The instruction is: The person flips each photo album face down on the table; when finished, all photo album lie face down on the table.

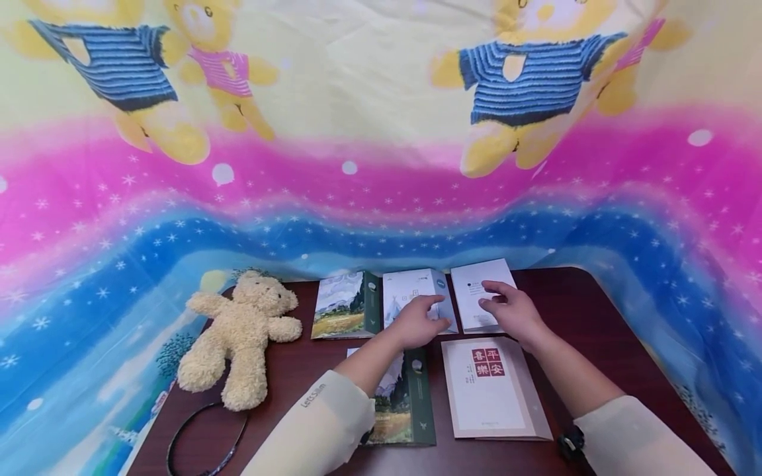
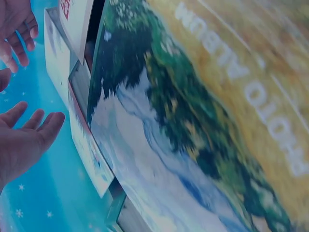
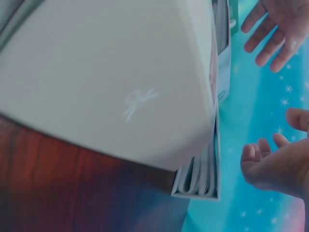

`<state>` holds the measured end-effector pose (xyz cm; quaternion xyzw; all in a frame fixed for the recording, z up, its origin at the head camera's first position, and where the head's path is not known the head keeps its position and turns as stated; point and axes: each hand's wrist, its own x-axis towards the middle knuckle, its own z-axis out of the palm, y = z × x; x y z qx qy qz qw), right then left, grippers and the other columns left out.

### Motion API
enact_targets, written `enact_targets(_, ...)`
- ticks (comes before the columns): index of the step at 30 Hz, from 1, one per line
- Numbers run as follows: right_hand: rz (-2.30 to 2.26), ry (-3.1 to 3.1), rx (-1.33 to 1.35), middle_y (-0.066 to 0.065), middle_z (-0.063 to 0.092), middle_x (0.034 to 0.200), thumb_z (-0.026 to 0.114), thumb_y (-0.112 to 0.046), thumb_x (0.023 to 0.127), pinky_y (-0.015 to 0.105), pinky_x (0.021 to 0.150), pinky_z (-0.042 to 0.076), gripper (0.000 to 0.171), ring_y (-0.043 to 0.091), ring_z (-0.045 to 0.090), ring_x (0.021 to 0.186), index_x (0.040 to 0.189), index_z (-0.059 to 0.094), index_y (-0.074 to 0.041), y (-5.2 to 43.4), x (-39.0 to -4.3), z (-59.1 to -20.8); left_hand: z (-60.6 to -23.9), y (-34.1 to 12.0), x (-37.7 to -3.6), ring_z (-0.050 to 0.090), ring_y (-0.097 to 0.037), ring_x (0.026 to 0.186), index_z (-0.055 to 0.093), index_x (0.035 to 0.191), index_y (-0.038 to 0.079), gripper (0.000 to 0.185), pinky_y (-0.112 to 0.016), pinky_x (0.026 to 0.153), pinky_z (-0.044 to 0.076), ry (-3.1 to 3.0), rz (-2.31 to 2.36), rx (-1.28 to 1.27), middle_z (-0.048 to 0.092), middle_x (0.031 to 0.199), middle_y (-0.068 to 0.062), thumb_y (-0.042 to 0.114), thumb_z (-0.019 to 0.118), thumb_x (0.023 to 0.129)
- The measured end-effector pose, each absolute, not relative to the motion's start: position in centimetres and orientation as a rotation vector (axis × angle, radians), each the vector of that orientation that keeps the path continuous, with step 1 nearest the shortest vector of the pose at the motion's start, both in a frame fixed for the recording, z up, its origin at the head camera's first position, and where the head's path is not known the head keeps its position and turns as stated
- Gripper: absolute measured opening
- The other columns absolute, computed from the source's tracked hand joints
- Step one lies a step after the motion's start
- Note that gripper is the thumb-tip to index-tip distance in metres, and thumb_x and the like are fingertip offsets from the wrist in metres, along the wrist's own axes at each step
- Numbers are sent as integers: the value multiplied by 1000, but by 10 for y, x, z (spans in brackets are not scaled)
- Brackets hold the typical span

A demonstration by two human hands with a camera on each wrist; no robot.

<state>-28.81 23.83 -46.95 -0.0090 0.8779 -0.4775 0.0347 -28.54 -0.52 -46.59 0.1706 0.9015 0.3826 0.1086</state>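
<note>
Both hands are out over the back row of albums on the dark table (image 1: 595,317): the left hand (image 1: 417,322) hovers with relaxed, straight fingers above the pale middle album (image 1: 411,291), gripping nothing, its fingertips pointing toward the right one. The right hand (image 1: 512,311) lies loosely spread over the white album (image 1: 476,281) at the right end of the row, fingers uncurled and pointing left. Nearer the person lie a landscape album (image 1: 405,410) and a cream album (image 1: 491,390), with a teddy bear (image 1: 241,337) off to the left.

A cream teddy bear (image 1: 241,337) lies on the bench (image 1: 595,317). A black loop of cord (image 1: 205,439) lies just beside its feet. Behind the bear hangs a bear-printed sheet (image 1: 369,132).
</note>
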Motion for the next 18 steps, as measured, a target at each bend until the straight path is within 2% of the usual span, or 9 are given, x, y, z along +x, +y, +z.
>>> enact_targets(6, -1385, 2759, -155, 24, 50, 151, 66, -30, 102, 57, 101, 51, 59, 45, 51, 135, 153, 49, -5, 225, -290, -464, -465, -22, -284, 45, -28, 144, 52, 153, 15, 59, -50, 114, 41, 2703, 1123, 459, 49, 156, -9, 39, 65, 100)
enact_targets(13, -1285, 2822, -297, 25, 48, 153, 68, -34, 101, 59, 102, 50, 66, 47, 49, 137, 155, 45, -4, 215, -289, -462, -464, -44, -282, 43, -33, 145, 49, 155, 15, 61, -53, 113, 41, 2785, 1096, 456, 42, 159, -12, 38, 65, 100)
enact_targets(18, -1141, 2863, -404, 28, 40, 158, 70, -36, 100, 67, 109, 39, 73, 50, 41, 142, 159, 40, -5, 209, -284, -460, -461, -63, -276, 22, -42, 153, 47, 157, 14, 68, -64, 115, 34, 2866, 1012, 420, 32, 165, -16, 43, 66, 98)
